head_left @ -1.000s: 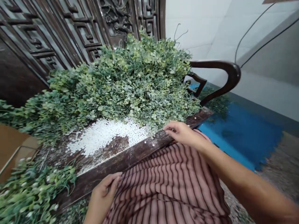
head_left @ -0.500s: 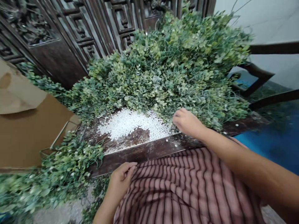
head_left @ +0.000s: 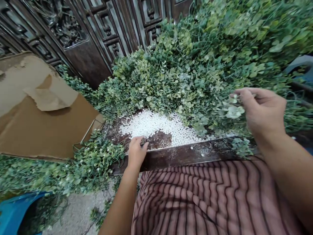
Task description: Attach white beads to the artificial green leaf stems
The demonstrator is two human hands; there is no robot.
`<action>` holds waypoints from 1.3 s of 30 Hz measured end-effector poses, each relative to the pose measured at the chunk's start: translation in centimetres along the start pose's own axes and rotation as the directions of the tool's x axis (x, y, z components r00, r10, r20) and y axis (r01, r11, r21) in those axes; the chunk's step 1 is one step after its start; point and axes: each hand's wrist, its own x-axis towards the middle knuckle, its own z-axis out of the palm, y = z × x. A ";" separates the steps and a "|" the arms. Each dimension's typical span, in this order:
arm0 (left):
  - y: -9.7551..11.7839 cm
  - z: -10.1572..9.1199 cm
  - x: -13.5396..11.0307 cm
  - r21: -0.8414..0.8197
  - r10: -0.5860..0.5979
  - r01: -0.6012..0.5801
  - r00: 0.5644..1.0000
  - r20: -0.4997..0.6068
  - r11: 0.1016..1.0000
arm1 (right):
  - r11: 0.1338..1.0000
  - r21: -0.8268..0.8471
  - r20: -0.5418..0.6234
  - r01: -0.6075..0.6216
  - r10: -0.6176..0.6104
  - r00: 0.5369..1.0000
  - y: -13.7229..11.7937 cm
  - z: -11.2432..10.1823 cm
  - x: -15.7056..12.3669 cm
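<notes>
Right hand [head_left: 264, 111] pinching sprig [head_left: 235, 111] before foliage [head_left: 171, 78] — left hand [head_left: 137, 152] over bench [head_left: 168, 158] edge, thumb spread apart, near white beads [head_left: 156, 122]. Bare wood [head_left: 160, 139] alongside gives room — cardboard [head_left: 46, 130] farther left.

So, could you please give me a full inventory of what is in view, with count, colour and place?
wooden surface: one, dark brown, centre
white pieces: too many to count, white, spread on that surface
leafy heap: one, green, behind and right of the pieces
leafy cluster: one, green with white spots, front left
cardboard: one, brown, left
metal wire: one, silvery, by the cardboard's right edge
carved panel: one, dark brown, back
blue object: one, blue, lower left corner
floor: one, grey, lower left
striped clothing: one, pink with dark stripes, bottom
leafy sprig: one, pale green, right of centre
left hand: one, bare, beside the pieces
right hand: one, bare, pinching the sprig
</notes>
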 end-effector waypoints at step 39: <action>8.3 1.3 -6.8 -0.816 -0.061 0.361 0.925 0.375 0.451 | 0.843 0.010 0.604 -0.538 0.424 0.675 -1.7 5.4 -17.1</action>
